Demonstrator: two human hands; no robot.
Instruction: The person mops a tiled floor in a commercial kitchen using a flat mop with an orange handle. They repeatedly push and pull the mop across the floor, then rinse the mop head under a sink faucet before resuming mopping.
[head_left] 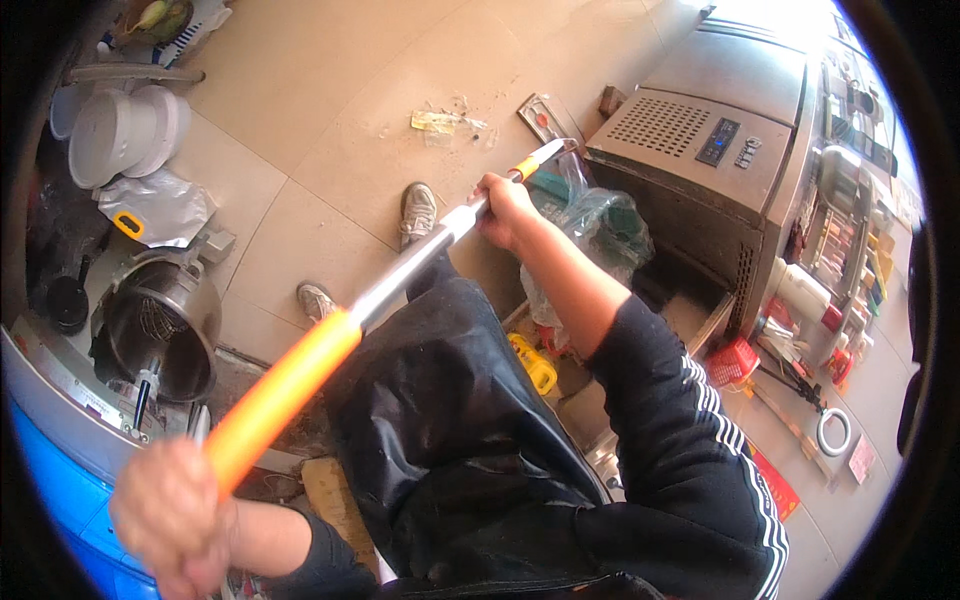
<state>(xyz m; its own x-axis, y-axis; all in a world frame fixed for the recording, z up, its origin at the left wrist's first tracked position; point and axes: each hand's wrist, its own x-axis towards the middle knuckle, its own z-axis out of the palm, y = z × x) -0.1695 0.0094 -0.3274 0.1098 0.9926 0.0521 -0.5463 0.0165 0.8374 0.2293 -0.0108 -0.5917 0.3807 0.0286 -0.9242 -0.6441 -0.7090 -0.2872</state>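
Note:
A long silver pole (398, 276) with orange sections runs slantwise from lower left to upper right. My left hand (172, 510) is wrapped round its thick orange end, slightly blurred. Further along, my right hand (503, 212) grips the silver shaft, just short of a second orange band. The pole's far end reaches the corner of a steel cabinet (690, 135); what is fitted there cannot be made out. Near that end, small debris and a yellowish wrapper (432, 122) lie on the tiled floor (300, 100).
Under the cabinet's near side stands a green bin with a clear plastic bag (600, 225). A yellow container (532, 363) lies by my apron. To the left are white tubs (115, 135), a silvery bag (160, 205) and a steel mixer bowl (165, 320) with a whisk. A counter with bottles (800, 290) stands right.

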